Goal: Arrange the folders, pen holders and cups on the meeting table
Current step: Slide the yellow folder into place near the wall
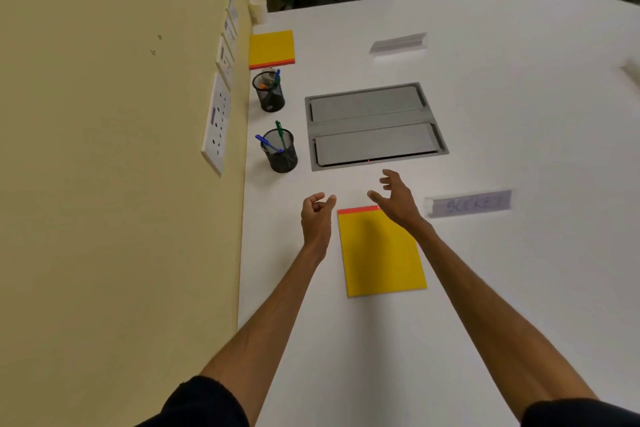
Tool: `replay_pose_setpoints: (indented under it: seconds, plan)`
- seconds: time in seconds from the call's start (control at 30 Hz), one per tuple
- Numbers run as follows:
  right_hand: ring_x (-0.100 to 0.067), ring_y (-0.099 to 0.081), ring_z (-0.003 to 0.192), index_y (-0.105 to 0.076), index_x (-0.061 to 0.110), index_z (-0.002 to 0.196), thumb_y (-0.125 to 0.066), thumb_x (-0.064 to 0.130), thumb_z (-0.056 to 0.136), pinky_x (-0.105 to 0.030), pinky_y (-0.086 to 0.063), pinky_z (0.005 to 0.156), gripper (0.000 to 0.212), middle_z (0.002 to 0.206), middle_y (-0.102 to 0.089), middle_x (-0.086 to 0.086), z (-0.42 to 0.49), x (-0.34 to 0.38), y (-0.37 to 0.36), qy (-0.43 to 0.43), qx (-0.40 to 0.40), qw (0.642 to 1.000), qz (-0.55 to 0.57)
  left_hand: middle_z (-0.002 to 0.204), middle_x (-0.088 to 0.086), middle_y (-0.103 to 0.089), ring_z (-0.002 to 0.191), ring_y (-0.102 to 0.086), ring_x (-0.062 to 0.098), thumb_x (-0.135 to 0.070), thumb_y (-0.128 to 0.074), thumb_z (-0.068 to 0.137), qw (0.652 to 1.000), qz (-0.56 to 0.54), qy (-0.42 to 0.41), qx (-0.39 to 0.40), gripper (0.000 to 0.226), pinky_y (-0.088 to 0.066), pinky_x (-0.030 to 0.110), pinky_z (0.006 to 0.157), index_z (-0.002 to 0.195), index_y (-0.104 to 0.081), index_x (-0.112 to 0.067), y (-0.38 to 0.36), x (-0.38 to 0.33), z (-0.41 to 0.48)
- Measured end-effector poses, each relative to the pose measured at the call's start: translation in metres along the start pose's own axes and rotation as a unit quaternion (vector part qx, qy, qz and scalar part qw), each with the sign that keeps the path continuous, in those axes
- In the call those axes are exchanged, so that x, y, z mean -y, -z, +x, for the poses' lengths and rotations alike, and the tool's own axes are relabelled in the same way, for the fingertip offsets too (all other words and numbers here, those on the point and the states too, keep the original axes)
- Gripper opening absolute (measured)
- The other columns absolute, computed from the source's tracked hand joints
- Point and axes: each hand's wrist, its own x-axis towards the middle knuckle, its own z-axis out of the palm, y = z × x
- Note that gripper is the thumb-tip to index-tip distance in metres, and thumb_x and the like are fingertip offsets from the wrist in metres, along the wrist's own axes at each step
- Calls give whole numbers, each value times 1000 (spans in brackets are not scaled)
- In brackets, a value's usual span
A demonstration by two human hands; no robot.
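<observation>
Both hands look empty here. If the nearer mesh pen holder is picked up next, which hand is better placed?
Probably the left hand. It hovers on the same side as the nearer pen holder, by the wall. The right hand is over the yellow folder's top edge, farther away, and would cross over.

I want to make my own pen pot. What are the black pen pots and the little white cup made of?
The near pen pot and the far pen pot look like black metal mesh: light shows through tiny holes in their walls. The white cup looks like matte paper or thin plastic; it is too blurry to tell which.
</observation>
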Motion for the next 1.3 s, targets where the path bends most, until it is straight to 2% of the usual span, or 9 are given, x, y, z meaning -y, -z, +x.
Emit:
replay_pose_setpoints:
  seconds: [0.13,0.27,0.37,0.57,0.73,1.0,1.1,1.2,1.3]
  plan:
    - [-30,-52,126,-41,6,143,-64,33,94,-42,-45,101,61,140,-53,-15,-43,-34,19,-50,-8,998,-36,109,11,-60,91,-57,18,-21,-63,93,997,57,13,44,43,-50,27,77,132,-50,-7,-5,22,-31]
    - [-33,-46,133,-39,3,145,-63,39,93,-45,-40,107,67,145,-47,-19,-73,-66,21,-126,-3,989,-80,141,19,-47,126,-51,32,-21,-68,90,981,150,93,80,65,-46,36,96,144,-37,-4,-8,53,-53]
    - [-37,-33,142,-27,0,151,-62,41,93,-47,-33,113,79,152,-34,-23,-89,-89,10,-181,7,976,-124,151,19,-32,136,-39,34,-29,-73,85,960,212,142,117,83,-41,45,109,148,-27,-2,-8,75,-63]
    - [-38,-30,140,-29,1,148,-63,38,93,-50,-38,107,75,150,-34,-22,-105,-101,-10,-169,-16,971,-171,158,16,-15,144,-26,34,-36,-77,80,939,251,172,162,103,-38,52,111,153,-11,-4,-6,91,-68]
    - [-39,-36,135,-19,0,152,-66,32,90,-48,-39,106,84,145,-40,-24,-106,-98,-15,-170,-34,970,-169,155,17,-25,139,-34,34,-29,-74,84,937,230,204,164,87,-44,50,106,150,-24,-3,-8,91,-59]
    - [-39,-50,122,-43,4,134,-83,22,73,-47,-46,98,76,131,-52,-20,-99,-108,-7,-225,-27,969,-97,138,21,-45,125,-50,36,-13,-61,94,943,190,244,120,51,-48,46,98,137,-39,3,-4,98,-50]
    - [-35,-56,116,-49,3,126,-85,21,72,-43,-48,91,67,125,-57,-18,-98,-111,-2,-228,-10,971,-75,117,21,-54,103,-55,31,-1,-53,93,942,218,223,122,24,-50,43,85,116,-50,3,-5,102,-50]
    - [-33,-57,110,-51,2,119,-87,22,71,-37,-46,83,63,121,-58,-17,-95,-109,6,-225,-5,972,-61,112,19,-53,92,-52,26,6,-47,92,953,194,190,133,26,-44,36,74,118,-44,2,-5,100,-49]
    - [-34,-58,110,-49,1,117,-86,20,73,-43,-49,86,61,118,-59,-17,-88,-101,11,-209,-5,978,-22,100,8,-49,76,-50,14,7,-48,91,960,216,130,122,25,-41,24,59,108,-37,-8,-1,86,-50]
